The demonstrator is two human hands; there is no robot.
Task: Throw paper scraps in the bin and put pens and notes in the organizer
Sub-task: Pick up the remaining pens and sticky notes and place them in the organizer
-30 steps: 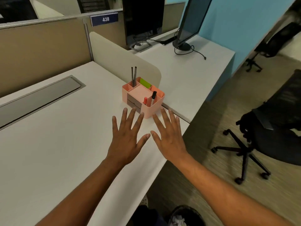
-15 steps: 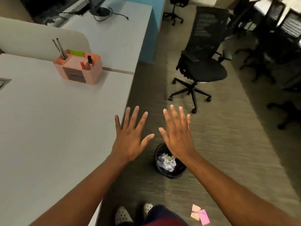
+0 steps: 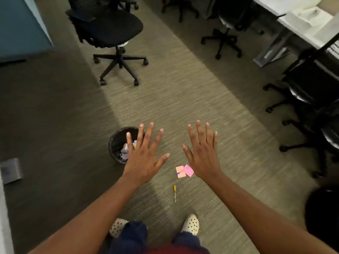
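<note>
Sticky notes (image 3: 184, 171), pink and orange, lying on carpet (image 3: 183, 99) near yellow pen (image 3: 174, 193). Bin (image 3: 117, 143) holding crumpled paper (image 3: 125, 150). I'm holding left hand (image 3: 145, 158) and right hand (image 3: 204, 154) spread flat, gripping nothing.

Both forearms are bare, with no sleeve, watch or ring showing on the left hand (image 3: 142, 162) or the right hand (image 3: 204, 160). The legs wear dark blue trousers (image 3: 132, 237), perhaps jeans. The feet are in cream clogs (image 3: 190, 224) dotted with dark holes. A dark red garment edge (image 3: 165, 251) shows at the bottom.
</note>
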